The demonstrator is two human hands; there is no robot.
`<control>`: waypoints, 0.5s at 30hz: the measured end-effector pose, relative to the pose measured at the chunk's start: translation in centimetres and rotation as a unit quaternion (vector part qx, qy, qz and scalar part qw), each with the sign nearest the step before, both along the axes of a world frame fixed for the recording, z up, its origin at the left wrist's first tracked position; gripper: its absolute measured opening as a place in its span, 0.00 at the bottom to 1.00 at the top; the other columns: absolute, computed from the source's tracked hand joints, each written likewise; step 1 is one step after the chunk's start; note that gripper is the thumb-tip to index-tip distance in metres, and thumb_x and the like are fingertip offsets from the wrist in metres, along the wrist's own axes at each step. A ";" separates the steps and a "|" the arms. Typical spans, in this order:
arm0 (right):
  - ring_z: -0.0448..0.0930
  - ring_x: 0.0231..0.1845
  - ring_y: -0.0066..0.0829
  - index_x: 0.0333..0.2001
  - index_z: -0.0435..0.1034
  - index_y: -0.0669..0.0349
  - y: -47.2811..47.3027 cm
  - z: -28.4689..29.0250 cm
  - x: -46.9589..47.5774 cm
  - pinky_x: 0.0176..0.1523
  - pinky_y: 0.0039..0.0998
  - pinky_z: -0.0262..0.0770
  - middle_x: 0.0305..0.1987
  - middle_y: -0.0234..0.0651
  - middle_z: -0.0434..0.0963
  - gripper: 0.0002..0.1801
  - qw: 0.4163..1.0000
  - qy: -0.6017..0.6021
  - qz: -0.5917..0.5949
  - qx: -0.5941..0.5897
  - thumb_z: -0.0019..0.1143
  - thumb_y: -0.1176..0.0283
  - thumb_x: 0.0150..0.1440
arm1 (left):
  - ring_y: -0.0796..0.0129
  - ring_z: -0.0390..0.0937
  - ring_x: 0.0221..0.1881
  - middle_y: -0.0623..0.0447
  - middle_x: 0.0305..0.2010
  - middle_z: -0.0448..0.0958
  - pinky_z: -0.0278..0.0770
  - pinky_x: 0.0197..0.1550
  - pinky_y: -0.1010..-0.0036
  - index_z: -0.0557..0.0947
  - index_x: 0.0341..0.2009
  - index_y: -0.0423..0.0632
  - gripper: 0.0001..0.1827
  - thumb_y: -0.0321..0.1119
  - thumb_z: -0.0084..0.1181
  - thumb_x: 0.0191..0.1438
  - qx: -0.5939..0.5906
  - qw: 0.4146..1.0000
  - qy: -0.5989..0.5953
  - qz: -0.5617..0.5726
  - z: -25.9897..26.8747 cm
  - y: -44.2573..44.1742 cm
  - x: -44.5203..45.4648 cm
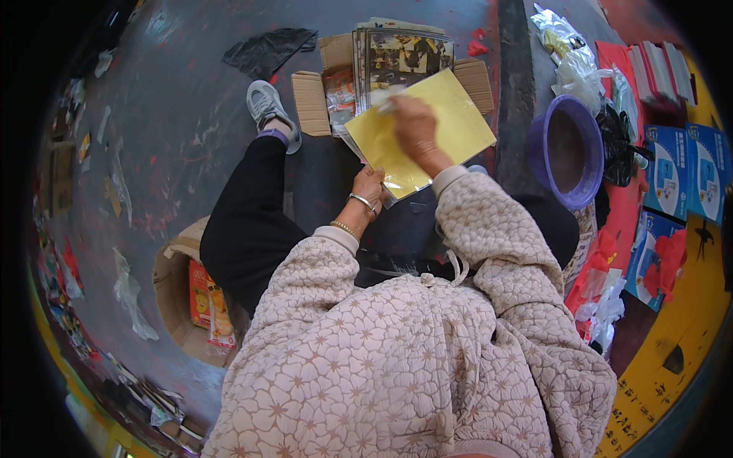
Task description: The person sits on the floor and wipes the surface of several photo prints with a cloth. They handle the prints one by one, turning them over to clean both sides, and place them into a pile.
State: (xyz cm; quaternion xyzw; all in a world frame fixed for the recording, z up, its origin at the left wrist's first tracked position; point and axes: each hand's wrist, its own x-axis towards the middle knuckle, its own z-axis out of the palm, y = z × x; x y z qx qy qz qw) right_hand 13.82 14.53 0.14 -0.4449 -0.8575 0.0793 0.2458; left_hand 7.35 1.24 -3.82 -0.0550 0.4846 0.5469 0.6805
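A yellow sheet in clear plastic (452, 123) is tilted above the floor between my legs. My left hand (368, 192) grips its lower left corner, fingers closed on the edge. Over the sheet's upper part, my right hand (413, 123) holds a crumpled whitish wad (387, 98), maybe cloth or thin plastic, against the surface; the hand is slightly blurred. Just beyond stands an open cardboard box (312, 103) with a stack of printed picture sheets (404, 54) upright in it and orange-and-white packets (342, 91) at its left side.
A purple plastic basin (595, 154) stands right, beside plastic bags (578, 74) and blue printed packages (664, 166). A black plastic bag (266, 51) lies ahead on the left. Near my left knee is a cardboard box (172, 292) holding a red package (198, 295). Plastic scraps (129, 286) litter the floor.
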 end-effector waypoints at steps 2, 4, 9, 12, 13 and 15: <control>0.73 0.35 0.31 0.37 0.68 0.55 -3.6 0.2 -2.3 0.36 0.30 0.66 0.32 0.33 0.73 0.15 0.987 -0.083 0.128 -0.055 0.45 0.77 0.42 | 0.60 0.71 0.43 0.47 0.43 0.70 0.71 0.46 0.67 0.66 0.44 0.38 0.12 0.26 0.36 0.56 -0.010 1.000 0.008 -0.006 0.4 0.0 -0.1; 0.72 0.40 0.28 0.38 0.67 0.55 -4.6 -1.0 -1.9 0.39 0.29 0.66 0.37 0.32 0.73 0.16 0.978 -0.109 0.174 -0.044 0.50 0.73 0.41 | 0.60 0.71 0.43 0.47 0.43 0.70 0.70 0.46 0.67 0.66 0.44 0.38 0.12 0.25 0.37 0.55 0.017 0.999 -0.018 0.039 0.2 -0.3 0.0; 0.72 0.43 0.27 0.37 0.69 0.54 1.7 -2.5 1.8 0.39 0.29 0.66 0.43 0.28 0.73 0.12 0.990 -0.102 0.090 -0.041 0.51 0.71 0.45 | 0.61 0.71 0.42 0.47 0.44 0.69 0.69 0.47 0.70 0.65 0.45 0.38 0.13 0.25 0.36 0.55 0.019 0.999 -0.006 0.036 1.5 -0.5 -0.1; 0.74 0.39 0.31 0.35 0.69 0.54 4.0 -3.0 6.2 0.39 0.34 0.68 0.38 0.32 0.74 0.10 0.992 -0.111 -0.037 0.055 0.51 0.69 0.46 | 0.61 0.70 0.43 0.46 0.45 0.69 0.67 0.49 0.69 0.65 0.47 0.37 0.14 0.26 0.34 0.56 0.004 0.999 -0.002 0.033 0.5 -0.8 0.2; 0.75 0.34 0.35 0.35 0.69 0.54 4.2 -1.8 6.8 0.37 0.36 0.68 0.31 0.35 0.75 0.09 0.982 -0.116 -0.148 0.003 0.46 0.72 0.48 | 0.60 0.70 0.43 0.46 0.45 0.69 0.67 0.49 0.69 0.65 0.47 0.37 0.14 0.26 0.34 0.56 -0.003 1.000 -0.004 0.026 0.3 -0.7 0.4; 0.73 0.32 0.38 0.36 0.69 0.55 4.0 -1.3 7.0 0.36 0.35 0.67 0.28 0.35 0.74 0.10 0.967 -0.029 -0.254 -0.012 0.45 0.72 0.47 | 0.60 0.70 0.43 0.44 0.45 0.69 0.68 0.48 0.68 0.65 0.46 0.37 0.14 0.26 0.34 0.56 0.011 0.998 -0.040 0.048 0.0 -0.5 0.5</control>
